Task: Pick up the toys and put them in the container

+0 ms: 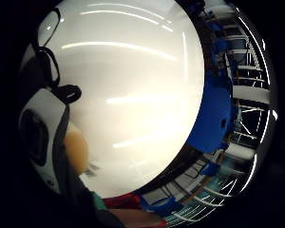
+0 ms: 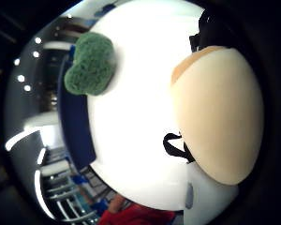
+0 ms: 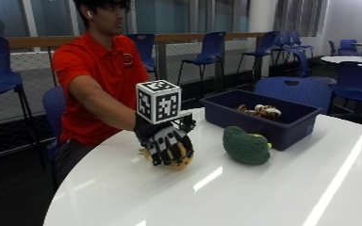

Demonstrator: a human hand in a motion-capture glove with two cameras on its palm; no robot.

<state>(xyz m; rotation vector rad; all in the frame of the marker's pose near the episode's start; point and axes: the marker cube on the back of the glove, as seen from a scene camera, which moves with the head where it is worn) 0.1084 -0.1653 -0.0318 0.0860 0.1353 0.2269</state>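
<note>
The gloved right hand [image 3: 167, 145] is curled over a tan, rounded soft toy [image 3: 180, 162] on the white worktop [image 3: 281, 188], fingers wrapped down around it, apparently to lift it clear. The thumb-side palm view shows its smooth, pale beige surface close against the palm. To the right lies a green plush broccoli [image 3: 246, 146], fuzzy and lobed, just beside the dark blue container [image 3: 262, 120]. A striped plush tiger [image 3: 260, 111] already rests inside, at the far side.
</note>
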